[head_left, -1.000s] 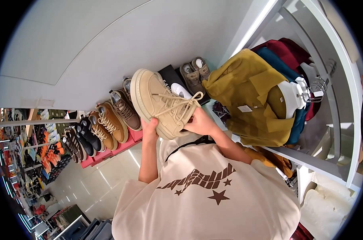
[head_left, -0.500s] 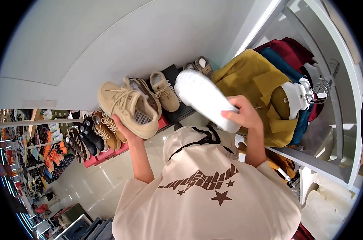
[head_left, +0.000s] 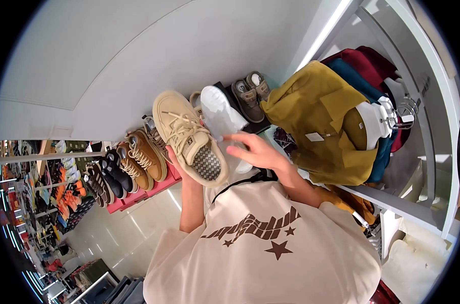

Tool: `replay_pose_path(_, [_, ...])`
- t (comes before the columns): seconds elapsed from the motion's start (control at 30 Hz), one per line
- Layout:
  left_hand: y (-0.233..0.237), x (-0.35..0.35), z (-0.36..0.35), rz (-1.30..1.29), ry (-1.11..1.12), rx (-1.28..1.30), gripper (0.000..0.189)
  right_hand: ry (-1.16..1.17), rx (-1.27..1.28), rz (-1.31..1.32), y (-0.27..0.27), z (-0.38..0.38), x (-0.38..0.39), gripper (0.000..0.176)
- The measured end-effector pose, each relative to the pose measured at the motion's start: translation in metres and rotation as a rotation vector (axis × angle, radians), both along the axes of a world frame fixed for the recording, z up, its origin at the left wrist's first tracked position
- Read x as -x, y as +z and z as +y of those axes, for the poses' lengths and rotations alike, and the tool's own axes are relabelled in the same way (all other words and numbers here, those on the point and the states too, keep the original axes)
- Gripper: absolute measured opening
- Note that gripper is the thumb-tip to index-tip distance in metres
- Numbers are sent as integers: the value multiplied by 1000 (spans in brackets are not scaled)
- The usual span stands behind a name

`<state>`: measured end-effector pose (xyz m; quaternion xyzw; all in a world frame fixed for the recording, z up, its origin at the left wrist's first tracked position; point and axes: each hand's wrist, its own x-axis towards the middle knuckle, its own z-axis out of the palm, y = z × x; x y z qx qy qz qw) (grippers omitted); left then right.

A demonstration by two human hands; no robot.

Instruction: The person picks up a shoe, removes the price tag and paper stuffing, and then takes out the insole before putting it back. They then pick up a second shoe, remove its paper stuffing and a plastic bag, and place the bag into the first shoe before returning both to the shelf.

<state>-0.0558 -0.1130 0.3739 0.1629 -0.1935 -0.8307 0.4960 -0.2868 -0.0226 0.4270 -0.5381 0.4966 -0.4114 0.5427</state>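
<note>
My left hand [head_left: 180, 161] grips a beige lace-up shoe [head_left: 183, 126] by its side, with the toe pointing up and the checkered insole showing at the heel end. Right alongside the shoe is a white, shoe-shaped plastic form [head_left: 219, 107], its rounded end up. A fingertip of the left hand shows between shoe and form. My right hand [head_left: 258, 151] lies across the form's lower part, thumb and forefinger stretched out and apart, fingertips right at its surface. The form's lower end is partly hidden behind this hand.
A row of shoes [head_left: 141, 157] stands on a red ledge [head_left: 149, 192] to the left. Grey-brown shoes [head_left: 249, 99] sit at the back by a black box. An olive shirt [head_left: 316, 121] and other garments hang on a white rack [head_left: 402, 215] at right.
The beige shoe has moved right and turned more upright. The white form has come left beside it, and my right hand has loosened from its end, fingers now spread.
</note>
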Motion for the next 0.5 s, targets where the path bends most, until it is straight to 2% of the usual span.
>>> replay_pose_path(0.03, [-5, -1, 0, 90, -68, 5, 103, -8, -2, -2, -4, 1, -6, 49])
replay_pose_path(0.07, [-9, -1, 0, 182, -133, 11, 103, 36, 4, -110, -11, 1, -12, 56])
replay_pose_path(0.1, [2, 9, 1, 161, -148, -31, 104, 83, 13, -217, -16, 1, -17, 64])
replay_pose_path(0.13, [9, 23, 4, 161, -149, -31, 104, 82, 13, -216, -18, 1, -22, 64])
replay_pose_path(0.2, [16, 45, 10, -259, 205, -99, 95, 84, -147, -468, -18, 2, -30, 71])
replay_pose_path(0.23, [7, 38, 15, -206, 164, -69, 78, 91, -168, -508, -11, 1, -29, 76])
replay_pose_path(0.27, [-4, 34, 12, -205, 165, -68, 78, 93, -168, -507, -14, 0, -30, 76])
replay_pose_path(0.33, [-30, 21, 6, 137, -102, 91, 62, 2, -245, -648, -26, -1, -33, 76])
replay_pose_path(0.37, [-52, 12, 1, -95, -18, 24, 60, 1, -248, -650, -30, -1, -32, 76])
replay_pose_path(0.4, [-47, 14, -2, -325, 67, -43, 59, -31, -297, -704, -32, -2, -30, 77])
replay_pose_path(0.47, [-34, 12, 6, -544, 37, -47, 58, -61, -347, -754, -34, -1, -25, 79])
replay_pose_path(0.5, [-18, 9, 9, -563, -32, -26, 67, -68, -314, -734, -34, 0, -22, 80])
